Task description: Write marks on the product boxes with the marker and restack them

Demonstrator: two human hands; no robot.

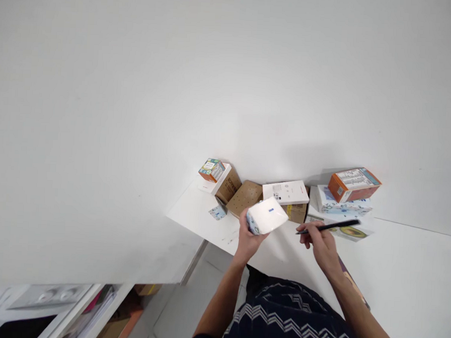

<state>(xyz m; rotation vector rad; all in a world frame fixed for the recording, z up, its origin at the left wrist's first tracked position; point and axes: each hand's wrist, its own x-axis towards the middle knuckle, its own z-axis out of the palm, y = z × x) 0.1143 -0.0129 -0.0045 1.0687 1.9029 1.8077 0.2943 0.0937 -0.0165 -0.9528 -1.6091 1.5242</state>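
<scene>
White box, small and glossy with a tiny blue mark on its top face and printed colour along its lower edge, sits tilted in the air just above the near edge of the white table, well in front of the row of packages. Behind it, against the wall, that row runs from a white and brown carton topped by a small orange and green box, through a brown perforated box, to a flat white box resting on another brown carton, and then a stack of patterned white boxes crowned by an orange box with a white label. The left hand wraps its fingers around the white box from below and the left side, holding it up. The right hand is pinched closed around a black pen, which lies nearly level with its tip pointing left toward the white box, a short gap apart from it.
</scene>
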